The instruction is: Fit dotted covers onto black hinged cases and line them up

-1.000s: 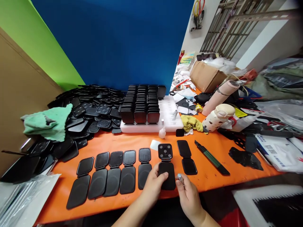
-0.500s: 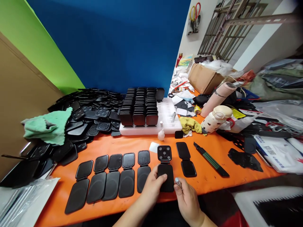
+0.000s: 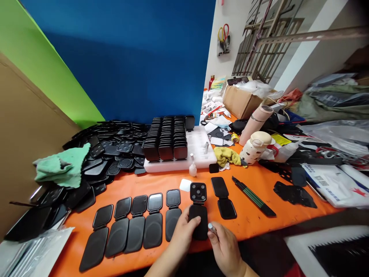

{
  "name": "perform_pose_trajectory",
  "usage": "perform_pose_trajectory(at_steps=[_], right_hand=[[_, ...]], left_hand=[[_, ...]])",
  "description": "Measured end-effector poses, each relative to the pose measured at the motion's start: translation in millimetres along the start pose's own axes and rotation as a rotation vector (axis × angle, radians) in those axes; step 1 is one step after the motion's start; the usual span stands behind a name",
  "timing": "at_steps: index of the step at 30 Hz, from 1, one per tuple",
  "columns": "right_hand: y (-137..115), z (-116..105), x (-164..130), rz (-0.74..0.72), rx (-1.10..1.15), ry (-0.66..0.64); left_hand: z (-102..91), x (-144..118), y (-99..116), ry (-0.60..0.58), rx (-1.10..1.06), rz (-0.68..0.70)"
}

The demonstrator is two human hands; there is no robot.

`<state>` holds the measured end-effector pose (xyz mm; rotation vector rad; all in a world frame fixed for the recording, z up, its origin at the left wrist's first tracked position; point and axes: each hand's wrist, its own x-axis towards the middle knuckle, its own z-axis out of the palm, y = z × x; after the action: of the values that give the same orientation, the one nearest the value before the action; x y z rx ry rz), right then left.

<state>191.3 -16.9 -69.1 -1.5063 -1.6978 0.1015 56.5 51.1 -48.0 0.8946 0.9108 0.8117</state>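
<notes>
My left hand [image 3: 182, 231] rests on the lower half of a black hinged plastic piece [image 3: 198, 207] lying on the orange table [image 3: 253, 221]; its upper flap shows several small holes. My right hand [image 3: 224, 246] sits just to the right of that piece, fingers closed around a small silver-tipped tool [image 3: 211, 228]. A row of several similar black hinged pieces [image 3: 135, 225] lies to the left, and one more black hinged piece [image 3: 222, 198] lies to the right.
A white tray [image 3: 198, 148] holds stacked black parts [image 3: 165, 138]. A heap of black pieces [image 3: 103, 154] and a green cloth [image 3: 62, 165] lie at the left. A black-green knife [image 3: 252, 195], a small white bottle [image 3: 192, 168], a flask [image 3: 255, 148] and clutter fill the right.
The view has swung right and tilted, so everything sits lower and further left in the picture. Both hands stay at the same hinged piece, the right still gripping the small tool.
</notes>
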Motion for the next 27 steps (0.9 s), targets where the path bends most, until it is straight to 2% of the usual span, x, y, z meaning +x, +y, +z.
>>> perform_pose_trajectory(at_steps=[7, 16, 27], right_hand=[[-2, -1, 1, -0.051, 0.036, 0.036], [1, -1, -2, -0.041, 0.037, 0.028], [-1, 4, -2, 0.020, -0.020, 0.025]], left_hand=[[5.1, -1, 7, 0.024, 0.015, -0.016], [10.4, -1, 11, 0.045, -0.009, -0.040], [4.4, -2, 11, -0.074, -0.063, -0.064]])
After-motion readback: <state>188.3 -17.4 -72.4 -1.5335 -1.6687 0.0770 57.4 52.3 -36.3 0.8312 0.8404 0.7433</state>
